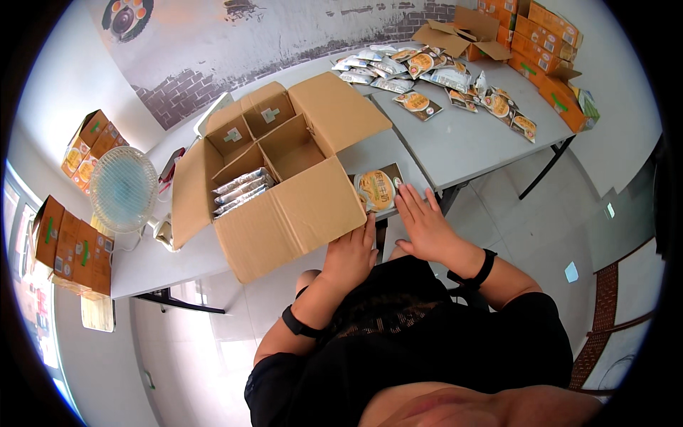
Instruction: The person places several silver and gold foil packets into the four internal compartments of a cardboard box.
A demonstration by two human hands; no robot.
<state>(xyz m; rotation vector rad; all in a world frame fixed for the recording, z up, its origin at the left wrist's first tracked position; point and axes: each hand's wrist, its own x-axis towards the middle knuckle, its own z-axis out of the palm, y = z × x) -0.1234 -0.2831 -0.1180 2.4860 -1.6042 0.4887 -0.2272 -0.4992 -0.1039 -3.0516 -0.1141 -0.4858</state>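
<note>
A flat printed food pouch (377,187) lies at the table's front edge, right of a large open cardboard box (288,220). My right hand (429,229) has its fingers stretched out, their tips at the pouch's right edge. At the pouch's near left corner, beside the box's front flap, is my left hand (350,255), its fingers extended and partly overlapped by the flap. Neither hand grips anything. Dividers split the box into compartments; several silvery pouches (242,190) stand in the near left one. The other compartments show bare cardboard.
Many loose pouches (416,67) lie heaped on the right-hand grey table (455,146). Behind them are an open carton (466,35) and stacked orange boxes (544,43). A fan (123,188) and more orange boxes (75,245) stand left. A seam separates the tables.
</note>
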